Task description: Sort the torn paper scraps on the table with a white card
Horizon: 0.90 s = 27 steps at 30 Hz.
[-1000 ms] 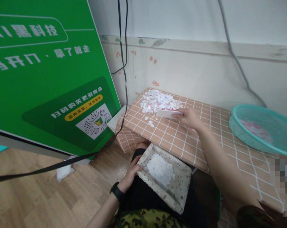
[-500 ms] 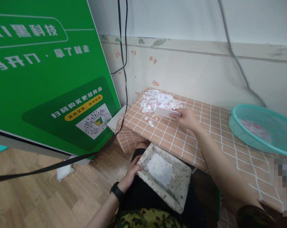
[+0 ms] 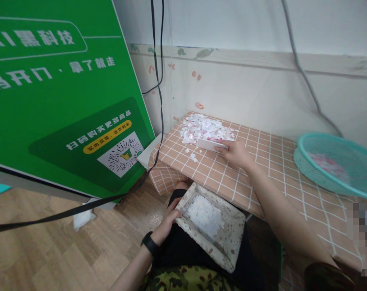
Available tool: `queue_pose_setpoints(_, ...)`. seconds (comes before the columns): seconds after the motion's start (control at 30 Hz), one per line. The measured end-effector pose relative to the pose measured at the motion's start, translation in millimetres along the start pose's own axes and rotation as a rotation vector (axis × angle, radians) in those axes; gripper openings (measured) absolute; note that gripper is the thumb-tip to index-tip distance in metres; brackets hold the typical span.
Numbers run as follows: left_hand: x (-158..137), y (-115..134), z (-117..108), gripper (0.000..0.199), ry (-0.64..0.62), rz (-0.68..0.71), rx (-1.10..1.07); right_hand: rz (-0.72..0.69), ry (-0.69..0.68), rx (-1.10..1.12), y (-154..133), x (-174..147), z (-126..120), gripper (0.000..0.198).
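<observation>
My right hand (image 3: 234, 152) grips a flat white card (image 3: 210, 144) over the checked tablecloth. The card's edge lies against the near side of a heap of torn paper scraps (image 3: 203, 126), mostly white with some pink. A few loose scraps (image 3: 193, 156) lie in front of the heap. On my lap rests a stained, pale rectangular box (image 3: 212, 251), tilted, with white paper bits (image 3: 205, 215) inside. My left hand (image 3: 170, 218) holds this box by its left edge, thumb over the rim.
A turquoise plastic basket (image 3: 301, 161) with pink and white scraps stands at the table's right. The brown checked table (image 3: 271, 161) meets the wall. A green cabinet (image 3: 56, 105) rises at left, with a black strap (image 3: 137, 186) hanging across in front.
My right hand and the card have shifted slightly, and the card now looks more edge-on against the heap. The left hand and the box stay in place.
</observation>
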State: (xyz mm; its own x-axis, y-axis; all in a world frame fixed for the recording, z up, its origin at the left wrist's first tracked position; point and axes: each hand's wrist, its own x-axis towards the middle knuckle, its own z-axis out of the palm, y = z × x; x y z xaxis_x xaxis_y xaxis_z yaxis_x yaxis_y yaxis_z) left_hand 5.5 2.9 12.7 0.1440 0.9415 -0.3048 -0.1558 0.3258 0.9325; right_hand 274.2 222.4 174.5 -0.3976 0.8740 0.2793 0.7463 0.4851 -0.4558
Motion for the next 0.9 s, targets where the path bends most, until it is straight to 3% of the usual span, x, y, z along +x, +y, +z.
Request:
queue_pose_setpoints(0.47,1,-3,-2,0.053,0.013,-0.019,-0.014,0.022,-0.096,0.227,0,-1,-18,0.026)
queue_pose_setpoints(0.9,-2,5,1,0.052,0.003,-0.032,-0.006,-0.1,-0.041,0.213,-6,-4,-1,0.019)
